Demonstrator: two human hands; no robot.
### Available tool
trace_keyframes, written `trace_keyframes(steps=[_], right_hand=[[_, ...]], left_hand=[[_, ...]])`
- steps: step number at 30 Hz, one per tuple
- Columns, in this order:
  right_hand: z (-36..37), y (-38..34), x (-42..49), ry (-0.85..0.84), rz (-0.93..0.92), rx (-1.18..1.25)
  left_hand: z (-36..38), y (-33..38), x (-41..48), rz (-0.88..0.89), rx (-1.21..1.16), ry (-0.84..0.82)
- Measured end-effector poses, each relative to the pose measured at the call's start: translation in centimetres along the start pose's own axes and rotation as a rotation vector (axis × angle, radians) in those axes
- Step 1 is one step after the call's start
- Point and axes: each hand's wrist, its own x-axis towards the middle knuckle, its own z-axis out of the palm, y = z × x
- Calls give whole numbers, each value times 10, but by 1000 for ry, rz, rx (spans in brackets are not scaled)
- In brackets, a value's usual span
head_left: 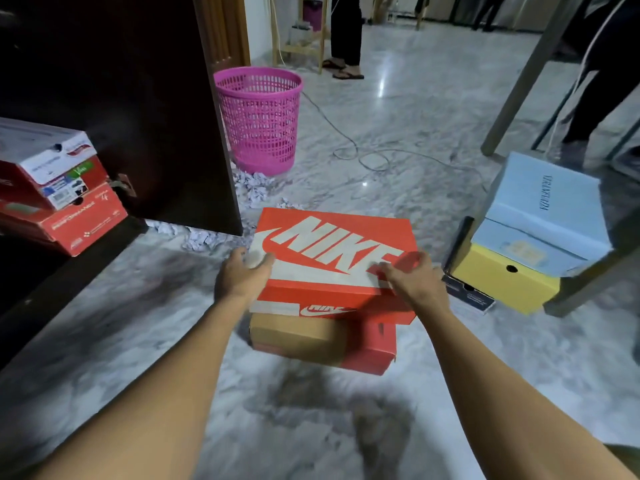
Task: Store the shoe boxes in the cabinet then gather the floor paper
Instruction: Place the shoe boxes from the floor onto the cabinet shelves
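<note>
An orange Nike shoe box (332, 251) lies on a brown and red box (298, 336) on the marble floor in front of me. My left hand (239, 275) grips its left edge, thumb on the lid. My right hand (412, 282) holds the right front corner, fingers curled over the lid. On the left, two red and white shoe boxes (59, 188) sit stacked inside the dark cabinet (45, 292), whose door (156, 98) stands open. Crumpled white paper (252, 188) lies scattered on the floor around the door's foot.
At the right, a light blue box (543, 209) tops a yellow box (498, 278) and a dark box (467, 292), next to a table leg (526, 74). A pink basket (259, 116) stands behind the door. A cable (363, 150) snakes across the floor. People stand farther back (343, 36).
</note>
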Motion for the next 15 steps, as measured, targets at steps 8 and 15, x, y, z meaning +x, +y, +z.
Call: trace_keyframes(steps=[8,15], right_hand=[[20,46,-19,46,-50,506],[28,39,-26,-4,-106,557]], left_hand=[[-7,-36,-1,-275,-382,-7],[-10,-35,-8,-253,-417,-79]])
